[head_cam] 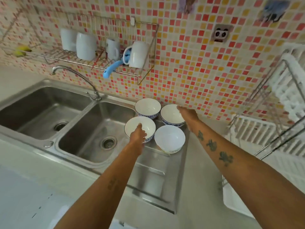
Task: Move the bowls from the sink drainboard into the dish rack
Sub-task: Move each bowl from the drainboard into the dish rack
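You are reaching both hands over the four bowls that are sitting upright in a close cluster on the steel drainboard (153,169), just right of the sink's right basin (92,129).

Your left hand (138,133) is lying over the near rim of the front-left bowl (139,125), with its fingers reaching down into the white inside; whether they are pinching the rim or only touching it cannot be told, since the hand is hiding its own grip. Just right of that hand, the plain white front-right bowl (169,138) is sitting untouched.

Your right hand (187,114) is resting at the right rim of the back-right bowl (171,115), fingertips pointing over the rim towards the wall; again the picture is too blurred to tell whether the fingers are closing on it. Left of that hand, the back-left bowl (147,107) is standing against the tiled wall, touching or nearly touching its neighbours.

Well to the right of your right hand, the white dish rack (257,129) is waiting on the counter. Above your left hand, a wire wall shelf (102,63) is holding white mugs and a blue-handled brush (112,68).
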Action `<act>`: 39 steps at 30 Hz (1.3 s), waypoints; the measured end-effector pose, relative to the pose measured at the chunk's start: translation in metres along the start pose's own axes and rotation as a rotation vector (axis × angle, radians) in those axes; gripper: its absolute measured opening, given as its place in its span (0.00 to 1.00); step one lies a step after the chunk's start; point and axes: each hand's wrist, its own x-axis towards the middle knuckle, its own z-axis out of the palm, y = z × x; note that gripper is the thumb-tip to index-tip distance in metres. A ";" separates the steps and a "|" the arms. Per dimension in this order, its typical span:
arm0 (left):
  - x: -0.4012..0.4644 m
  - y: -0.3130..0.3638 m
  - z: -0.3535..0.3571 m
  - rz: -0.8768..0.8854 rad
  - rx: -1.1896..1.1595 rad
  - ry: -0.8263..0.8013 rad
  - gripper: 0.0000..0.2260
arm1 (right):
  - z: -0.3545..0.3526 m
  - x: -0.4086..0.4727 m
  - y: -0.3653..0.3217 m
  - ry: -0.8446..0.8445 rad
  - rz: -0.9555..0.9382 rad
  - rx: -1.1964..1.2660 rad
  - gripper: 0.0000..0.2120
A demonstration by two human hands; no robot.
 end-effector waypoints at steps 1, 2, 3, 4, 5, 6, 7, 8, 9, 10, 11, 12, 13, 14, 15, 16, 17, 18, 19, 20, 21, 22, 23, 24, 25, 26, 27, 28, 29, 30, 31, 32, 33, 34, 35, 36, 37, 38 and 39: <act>0.008 -0.011 0.003 -0.045 -0.011 0.003 0.27 | 0.000 0.004 0.013 0.013 0.038 0.002 0.30; 0.015 -0.021 0.007 -0.080 -0.013 0.004 0.27 | -0.001 0.010 0.027 0.018 0.068 -0.002 0.28; 0.021 -0.030 0.011 -0.101 -0.012 -0.001 0.26 | -0.001 0.013 0.038 0.021 0.088 -0.011 0.25; 0.026 -0.038 0.016 -0.104 -0.011 -0.013 0.23 | 0.000 0.017 0.049 0.014 0.092 -0.026 0.22; 0.030 -0.045 0.021 -0.097 -0.006 -0.020 0.19 | 0.001 0.021 0.059 0.003 0.093 -0.049 0.20; 0.033 -0.050 0.028 -0.081 -0.007 -0.023 0.17 | 0.003 0.026 0.069 -0.004 0.090 -0.069 0.19; 0.038 -0.056 0.033 -0.068 0.000 -0.028 0.17 | 0.004 0.029 0.076 -0.008 0.091 -0.085 0.19; 0.043 -0.061 0.038 -0.061 0.010 -0.027 0.17 | 0.005 0.033 0.082 -0.004 0.093 -0.086 0.18; 0.046 -0.064 0.042 -0.057 0.019 -0.018 0.17 | 0.007 0.036 0.087 0.009 0.096 -0.085 0.18; 0.050 -0.068 0.045 -0.048 0.018 0.001 0.17 | 0.008 0.038 0.091 0.019 0.097 -0.075 0.18; 0.054 -0.071 0.047 -0.036 0.020 0.018 0.17 | 0.010 0.039 0.093 0.020 0.098 -0.057 0.18; 0.058 -0.074 0.049 -0.018 0.019 0.030 0.17 | 0.013 0.041 0.096 0.017 0.103 -0.031 0.17; 0.059 -0.077 0.051 0.007 0.007 0.037 0.17 | 0.015 0.042 0.099 0.016 0.108 -0.011 0.17; 0.060 -0.079 0.053 0.033 -0.004 0.047 0.17 | 0.017 0.043 0.102 0.016 0.113 0.007 0.16; 0.059 -0.080 0.054 0.054 -0.006 0.055 0.17 | 0.019 0.044 0.106 0.021 0.118 0.017 0.16; 0.059 -0.081 0.055 0.072 -0.011 0.059 0.18 | 0.021 0.045 0.109 0.028 0.116 0.027 0.15; 0.062 -0.084 0.056 0.080 -0.026 0.051 0.18 | 0.022 0.046 0.110 0.038 0.114 0.030 0.15; 0.064 -0.087 0.057 0.084 -0.036 0.043 0.18 | 0.023 0.047 0.112 0.045 0.112 0.034 0.16; 0.065 -0.089 0.059 0.083 -0.047 0.038 0.19 | 0.024 0.047 0.113 0.050 0.113 0.039 0.16; 0.065 -0.091 0.060 0.085 -0.058 0.037 0.19 | 0.025 0.048 0.114 0.051 0.114 0.048 0.16; 0.063 -0.093 0.061 0.089 -0.073 0.032 0.19 | 0.026 0.049 0.116 0.059 0.118 0.056 0.16; 0.062 -0.094 0.062 0.094 -0.092 0.022 0.19 | 0.027 0.051 0.118 0.064 0.122 0.071 0.16; 0.059 -0.094 0.063 0.098 -0.117 0.013 0.19 | 0.027 0.052 0.118 0.069 0.123 0.089 0.16; 0.059 -0.095 0.064 0.096 -0.137 0.006 0.20 | 0.027 0.053 0.119 0.075 0.122 0.108 0.16; 0.060 -0.095 0.065 0.091 -0.146 0.005 0.20 | 0.028 0.053 0.118 0.080 0.122 0.122 0.16; 0.060 -0.094 0.065 0.078 -0.155 0.002 0.20 | 0.028 0.052 0.117 0.083 0.125 0.132 0.16; 0.059 -0.093 0.067 0.062 -0.166 -0.001 0.20 | 0.027 0.050 0.116 0.088 0.131 0.137 0.17; 0.060 -0.092 0.068 0.046 -0.181 -0.009 0.21 | 0.026 0.048 0.115 0.096 0.139 0.140 0.17; 0.058 -0.090 0.070 0.030 -0.193 -0.022 0.21 | 0.025 0.045 0.112 0.106 0.146 0.141 0.17; 0.055 -0.088 0.071 0.012 -0.200 -0.039 0.21 | 0.022 0.043 0.109 0.114 0.149 0.141 0.18; 0.050 -0.085 0.073 -0.005 -0.199 -0.049 0.22 | 0.020 0.041 0.105 0.124 0.146 0.139 0.18; 0.045 -0.081 0.075 -0.026 -0.201 -0.063 0.22 | 0.016 0.038 0.100 0.134 0.138 0.134 0.18; 0.038 -0.077 0.077 -0.036 -0.214 -0.078 0.23 | 0.013 0.037 0.094 0.140 0.128 0.128 0.18; 0.033 -0.072 0.079 -0.036 -0.235 -0.099 0.23 | 0.010 0.034 0.087 0.142 0.111 0.124 0.18; 0.028 -0.067 0.081 -0.021 -0.260 -0.121 0.23 | 0.007 0.031 0.078 0.144 0.087 0.128 0.17; 0.023 -0.059 0.082 0.002 -0.294 -0.138 0.23 | 0.005 0.026 0.066 0.149 0.057 0.137 0.17; 0.016 -0.048 0.085 0.031 -0.332 -0.139 0.22 | 0.003 0.020 0.053 0.163 0.019 0.144 0.17; 0.010 -0.036 0.086 0.054 -0.357 -0.137 0.22 | -0.001 0.014 0.039 0.183 -0.027 0.152 0.18; 0.004 -0.021 0.089 0.076 -0.383 -0.130 0.22 | -0.006 0.007 0.023 0.205 -0.074 0.164 0.18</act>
